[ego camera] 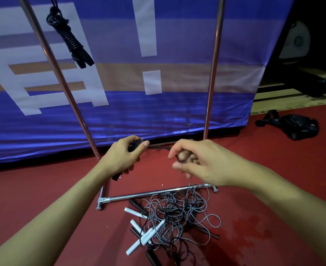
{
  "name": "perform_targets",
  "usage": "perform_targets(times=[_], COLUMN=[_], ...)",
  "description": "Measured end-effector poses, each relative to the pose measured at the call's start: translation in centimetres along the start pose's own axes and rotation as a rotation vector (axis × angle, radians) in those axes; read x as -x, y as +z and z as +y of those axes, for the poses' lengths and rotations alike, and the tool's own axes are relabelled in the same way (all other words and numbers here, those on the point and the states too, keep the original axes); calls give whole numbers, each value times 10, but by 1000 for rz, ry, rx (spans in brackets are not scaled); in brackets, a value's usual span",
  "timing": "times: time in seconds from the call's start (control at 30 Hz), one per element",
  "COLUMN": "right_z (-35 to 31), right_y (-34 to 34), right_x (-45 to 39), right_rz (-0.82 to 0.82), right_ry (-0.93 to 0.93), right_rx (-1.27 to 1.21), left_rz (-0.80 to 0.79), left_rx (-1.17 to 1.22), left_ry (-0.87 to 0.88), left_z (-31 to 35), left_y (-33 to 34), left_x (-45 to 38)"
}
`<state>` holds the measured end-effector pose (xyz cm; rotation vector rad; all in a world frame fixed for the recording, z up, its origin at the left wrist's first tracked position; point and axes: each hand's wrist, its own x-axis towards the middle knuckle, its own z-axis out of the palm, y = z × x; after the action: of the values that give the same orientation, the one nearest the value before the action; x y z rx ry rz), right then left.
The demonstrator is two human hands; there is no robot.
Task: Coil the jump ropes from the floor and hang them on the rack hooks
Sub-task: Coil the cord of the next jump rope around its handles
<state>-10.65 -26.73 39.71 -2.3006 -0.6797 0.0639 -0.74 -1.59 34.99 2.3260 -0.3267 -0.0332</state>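
My left hand (126,157) grips a coiled black jump rope (136,145), its handles poking out below the palm. A taut cord stretches from it to my right hand (194,162), which pinches the rope's loose end in curled fingers. Both hands hover above the red floor in front of the metal rack (213,70). One coiled black rope (70,39) hangs at the rack's upper left; its hook is out of view. A tangled pile of grey and black ropes (175,217) with white and black handles lies on the floor by the rack's base bar (154,192).
A blue and white banner (158,112) hangs right behind the rack. A black bag (296,126) lies on the red floor at the right. Wooden flooring and dark equipment stand at the far right behind the banner's edge.
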Motion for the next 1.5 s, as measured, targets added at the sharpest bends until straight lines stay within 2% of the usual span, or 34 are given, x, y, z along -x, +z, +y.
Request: perform_targets(times=[0.1,0.23,0.27,0.4,0.47,0.57,0.67,0.83,0.93,1.5], right_z=[6,13,13,0,-2,6,15,9,10,5], right_y=[5,5,5,15,17,14,13,13,12,1], right_x=[-3,-6,-7,-15,-23,-31,-27,-19,-17,-10], right_rz=[25,214,236,274,324,283,250,175,171,10], right_ry=[-6,-139,-139,-15,65,173,284,135,149,157], right_rx=[16,282,236,-345,-453,-561,-387,-310,-472,-511], left_rz=[-46,-66,-69,-83,-80,-59,-46,-58,-78,-172], left_rx=[4,14,22,23,62,185,252,235,248,208], left_ry=[1,10,16,73,102,158,220,292,309,394], left_z=[-5,-7,-5,10,18,28,40,49,52,52], left_y=[3,6,7,15,18,14,8,5,4,2], left_x=[1,2,3,8,11,17,24,31,33,38])
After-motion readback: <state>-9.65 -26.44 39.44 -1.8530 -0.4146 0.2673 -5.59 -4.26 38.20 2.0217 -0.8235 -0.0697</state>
